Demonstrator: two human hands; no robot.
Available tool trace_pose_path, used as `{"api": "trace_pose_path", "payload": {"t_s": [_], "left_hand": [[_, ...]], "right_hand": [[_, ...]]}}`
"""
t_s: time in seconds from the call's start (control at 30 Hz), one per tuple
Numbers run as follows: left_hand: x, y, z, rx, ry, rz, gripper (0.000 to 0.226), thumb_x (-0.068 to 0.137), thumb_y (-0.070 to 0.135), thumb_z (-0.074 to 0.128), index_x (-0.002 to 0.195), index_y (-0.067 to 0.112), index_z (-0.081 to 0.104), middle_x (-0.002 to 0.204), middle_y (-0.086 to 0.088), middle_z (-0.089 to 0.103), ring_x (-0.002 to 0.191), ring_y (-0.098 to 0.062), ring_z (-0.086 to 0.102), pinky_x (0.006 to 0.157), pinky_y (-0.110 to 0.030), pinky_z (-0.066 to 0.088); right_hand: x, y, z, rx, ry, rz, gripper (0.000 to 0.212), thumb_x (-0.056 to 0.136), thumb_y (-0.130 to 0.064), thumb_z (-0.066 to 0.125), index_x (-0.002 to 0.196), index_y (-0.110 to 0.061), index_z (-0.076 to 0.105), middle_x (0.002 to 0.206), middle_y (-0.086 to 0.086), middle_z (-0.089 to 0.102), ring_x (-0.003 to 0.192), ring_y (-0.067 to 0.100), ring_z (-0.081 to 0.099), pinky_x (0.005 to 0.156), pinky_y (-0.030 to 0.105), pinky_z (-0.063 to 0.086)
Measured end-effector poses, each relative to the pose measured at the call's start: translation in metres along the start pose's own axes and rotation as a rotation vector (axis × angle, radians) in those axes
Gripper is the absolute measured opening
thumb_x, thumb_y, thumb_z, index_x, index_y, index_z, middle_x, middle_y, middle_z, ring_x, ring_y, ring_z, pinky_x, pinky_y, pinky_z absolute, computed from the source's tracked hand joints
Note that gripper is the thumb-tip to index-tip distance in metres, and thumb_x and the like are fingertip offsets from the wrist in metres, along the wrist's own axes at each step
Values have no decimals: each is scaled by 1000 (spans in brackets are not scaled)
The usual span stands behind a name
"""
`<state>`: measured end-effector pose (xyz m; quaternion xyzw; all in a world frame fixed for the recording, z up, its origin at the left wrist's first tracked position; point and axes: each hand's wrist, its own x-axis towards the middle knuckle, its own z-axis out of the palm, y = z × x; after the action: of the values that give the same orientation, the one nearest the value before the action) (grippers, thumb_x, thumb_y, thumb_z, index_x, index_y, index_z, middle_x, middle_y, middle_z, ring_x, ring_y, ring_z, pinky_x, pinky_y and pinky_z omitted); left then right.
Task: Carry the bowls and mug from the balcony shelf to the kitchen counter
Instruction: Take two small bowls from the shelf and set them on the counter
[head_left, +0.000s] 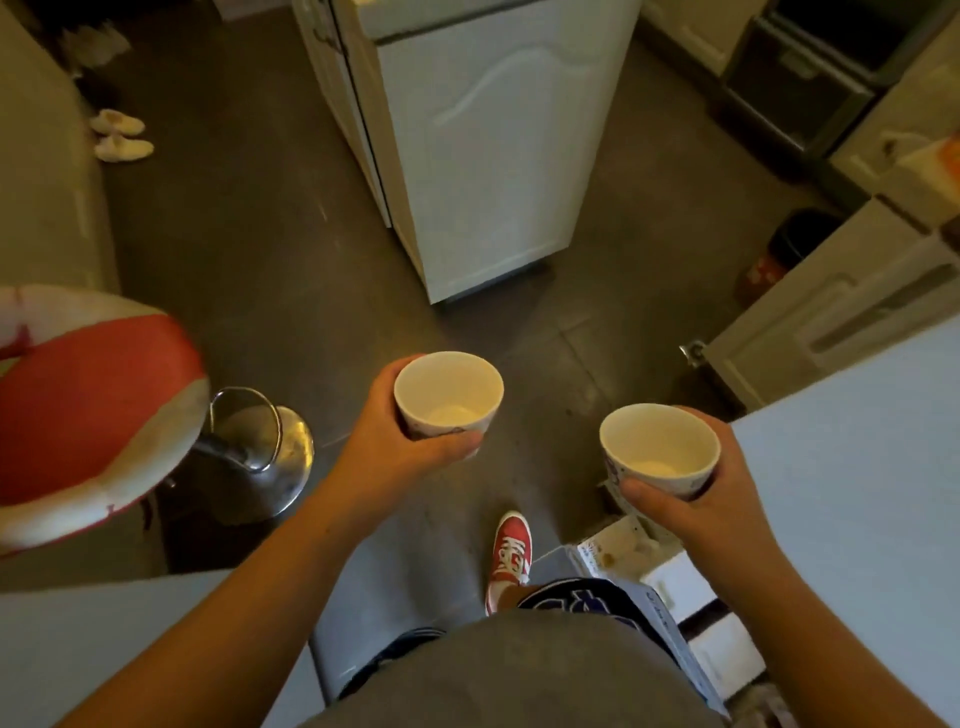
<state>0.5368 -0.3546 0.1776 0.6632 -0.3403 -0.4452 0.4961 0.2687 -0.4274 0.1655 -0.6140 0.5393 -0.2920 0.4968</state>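
I hold two small white bowls with a printed pattern on the outside, both upright and with nothing in them. My left hand (400, 441) grips the left bowl (448, 397) from its left side, thumb across the near wall. My right hand (711, 493) wraps the right bowl (660, 449) from the right, thumb along its front. Both bowls hang in the air over a dark floor, about chest width apart. No mug is in view.
A white cabinet (483, 156) stands straight ahead. A red and white bar stool (88, 410) with a chrome base (260, 457) sits at the left. White slippers (122, 135) lie far left. A pale counter surface (872, 467) and cabinets run along the right, with a dark bin (795, 244) beside them.
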Motion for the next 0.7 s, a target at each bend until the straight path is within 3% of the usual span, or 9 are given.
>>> {"api": "trace_pose_path", "payload": {"t_s": [0.1, 0.23, 0.47, 0.6, 0.7], "left_hand": [[41, 12, -2, 28, 6, -6, 74, 51, 42, 80, 115, 47, 44, 114, 24, 54, 104, 1, 59, 67, -7, 51], [86, 27, -11, 46, 33, -8, 72, 53, 38, 80, 115, 45, 44, 104, 36, 57, 100, 14, 56, 67, -5, 50], [189, 41, -35, 89, 57, -46, 70, 58, 35, 79, 117, 46, 43, 116, 26, 53, 106, 0, 58, 71, -13, 52], [272, 54, -48, 114, 8, -33, 70, 55, 38, 79, 114, 47, 42, 115, 26, 51, 104, -5, 57, 65, -8, 52], [336, 71, -46, 114, -90, -30, 74, 52, 40, 80, 116, 47, 42, 116, 23, 52, 104, -4, 58, 67, -8, 53]], "right_hand": [[60, -13, 2, 1, -42, 0, 83, 55, -37, 76, 128, -34, 37, 111, -32, 47, 97, -8, 56, 64, 0, 46], [132, -34, 14, 32, -120, -10, 88, 55, -38, 81, 131, -36, 37, 115, -29, 49, 104, 1, 55, 79, 14, 48], [252, -57, 52, 59, -135, -33, 86, 65, -16, 88, 133, -33, 38, 119, -18, 52, 110, 1, 52, 83, 16, 48], [315, -66, 66, 48, -78, -36, 85, 64, -15, 88, 131, -34, 39, 116, -28, 49, 107, -4, 53, 72, 4, 49], [351, -72, 62, 47, 12, 0, 84, 61, -19, 89, 126, -39, 40, 114, -30, 49, 101, -16, 53, 68, -2, 46]]}}
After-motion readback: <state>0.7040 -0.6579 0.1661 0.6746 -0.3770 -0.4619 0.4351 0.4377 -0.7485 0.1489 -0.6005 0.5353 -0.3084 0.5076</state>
